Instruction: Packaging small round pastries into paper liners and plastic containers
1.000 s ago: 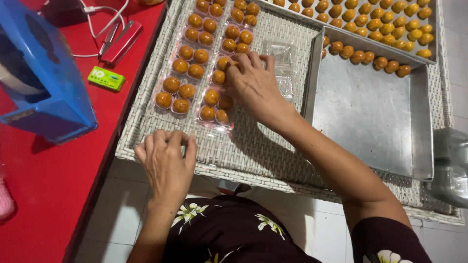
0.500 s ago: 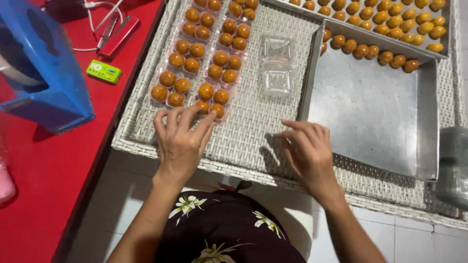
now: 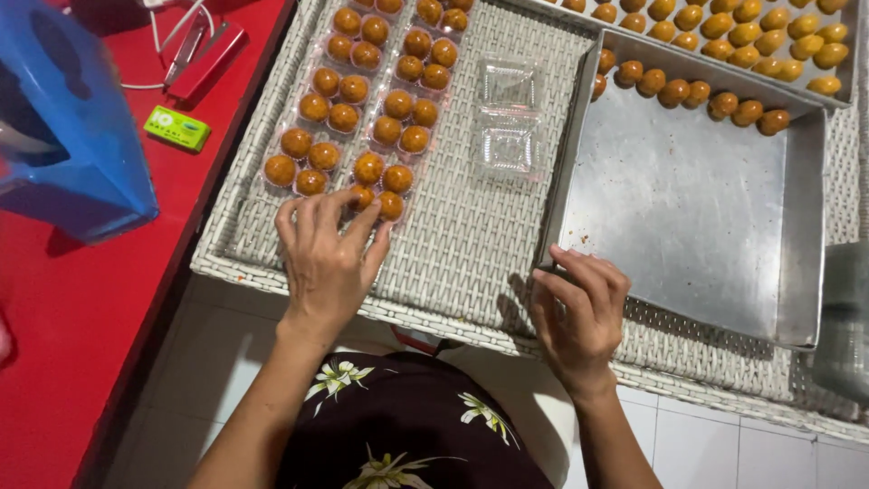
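Clear, flimsy plastic packs (image 3: 362, 109) of golden pastry balls lie on the woven tray (image 3: 471, 244); left hand (image 3: 328, 258) fingertips rest loosely spread on the nearest pack's end. Light, crumbly goods, so grip the rims. Right hand (image 3: 579, 312) touches the metal pan (image 3: 697, 208) corner, fingers curled.

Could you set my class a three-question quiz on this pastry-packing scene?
1. True or false: the left hand rests its fingers at the near end of the filled pastry packs.
2. What does the right hand touch? A) the metal tray's near corner B) the green box C) the blue object
3. Fill in: the two clear packs beside the filled ones are ____.

Key: 1 true; 2 A; 3 empty.
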